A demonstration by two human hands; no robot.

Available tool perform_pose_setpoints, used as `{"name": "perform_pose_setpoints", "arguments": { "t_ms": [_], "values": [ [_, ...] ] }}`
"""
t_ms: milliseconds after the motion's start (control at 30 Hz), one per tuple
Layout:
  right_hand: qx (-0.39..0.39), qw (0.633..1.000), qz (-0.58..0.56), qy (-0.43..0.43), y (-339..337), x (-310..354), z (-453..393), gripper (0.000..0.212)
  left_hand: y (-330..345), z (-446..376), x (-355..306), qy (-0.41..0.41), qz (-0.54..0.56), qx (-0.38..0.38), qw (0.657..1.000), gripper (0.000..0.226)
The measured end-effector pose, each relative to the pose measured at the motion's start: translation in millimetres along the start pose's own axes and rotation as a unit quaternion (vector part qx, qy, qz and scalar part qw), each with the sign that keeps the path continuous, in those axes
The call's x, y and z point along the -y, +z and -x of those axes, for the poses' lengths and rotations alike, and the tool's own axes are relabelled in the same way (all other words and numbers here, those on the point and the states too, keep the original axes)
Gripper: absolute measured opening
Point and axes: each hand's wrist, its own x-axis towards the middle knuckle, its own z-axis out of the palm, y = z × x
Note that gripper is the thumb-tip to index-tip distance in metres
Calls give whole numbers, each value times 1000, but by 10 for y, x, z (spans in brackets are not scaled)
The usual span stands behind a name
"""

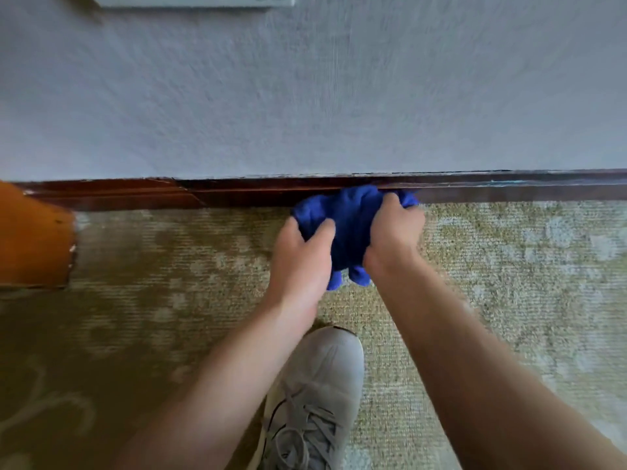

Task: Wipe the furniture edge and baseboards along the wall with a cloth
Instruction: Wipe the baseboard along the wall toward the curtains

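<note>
Cloth, blue and bunched, sits against the dark baseboard where wall meets carpet. Left hand and right hand both grip it, fingers curled into the folds. Bunched so tightly, it may skim only the face and miss the top ledge; loose tails may drag on the carpet.

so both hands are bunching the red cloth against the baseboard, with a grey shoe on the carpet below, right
Not quite: the cloth is blue, not red, as the head view shows. The rest holds: the left hand and right hand both grip it, bunched against the dark baseboard, and a grey shoe stands on the carpet below.
</note>
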Motion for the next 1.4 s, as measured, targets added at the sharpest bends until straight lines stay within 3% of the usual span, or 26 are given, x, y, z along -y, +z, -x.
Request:
{"name": "perform_pose_setpoints", "arguments": {
  "t_ms": [67, 133, 167, 233, 300, 367, 433, 500, 633, 733, 833, 1000, 1100, 1233, 1300, 1400],
  "values": [
    [90, 993, 65, -27, 128, -168, 168, 12, -247, -71, 98, -29, 48, -99, 994, 5],
    [232, 961, 141, -45, 227, -261, 409, 21, -613, -188, 172, -47, 123, -187, 973, 12],
    [290, 943, 158, -37, 278, -277, 530, 24, -780, -241, 234, -60, 159, -198, 965, 22],
    [334, 934, 124, 4, 306, -226, 649, 16, -980, -279, 330, -81, 185, -167, 965, 37],
    [320, 942, 65, 73, 216, -75, 565, 3, -919, -203, 306, -97, 180, -84, 975, 43],
    [290, 948, 105, 77, -23, 110, 402, 12, -712, -119, 220, -110, 182, -31, 977, 42],
    [274, 939, 205, 33, -355, 319, 255, 25, -454, 5, 67, -124, 171, -28, 977, 27],
    [272, 919, 286, -14, -702, 508, 232, 21, -240, 143, -51, -127, 149, -40, 980, 30],
    [203, 914, 339, -91, -1262, 790, 311, 41, -3, 512, -168, -108, 95, -8, 990, 29],
    [179, 892, 399, -111, -1519, 875, 427, 41, 114, 723, -160, -101, 40, -4, 994, 45],
    [183, 886, 409, -119, -1664, 933, 416, 41, 226, 807, -202, -100, 29, -26, 994, 35],
    [179, 896, 390, -111, -1870, 755, 201, 36, 480, 672, -73, -111, 17, -16, 994, 31],
    [159, 924, 338, -78, -1802, 605, -130, 31, 759, 420, 122, -143, 60, -52, 987, 49],
    [163, 976, 136, 52, -1731, 548, -510, 24, 1047, 202, 456, -161, 135, -50, 976, 46],
    [199, 972, 12, 123, -1711, 540, -639, 27, 1112, 232, 470, -147, 182, -45, 971, 40],
    [273, 944, -35, 180, -1623, 522, -683, 41, 1193, 61, 332, -120, 192, -95, 970, 52]
  ]
}}
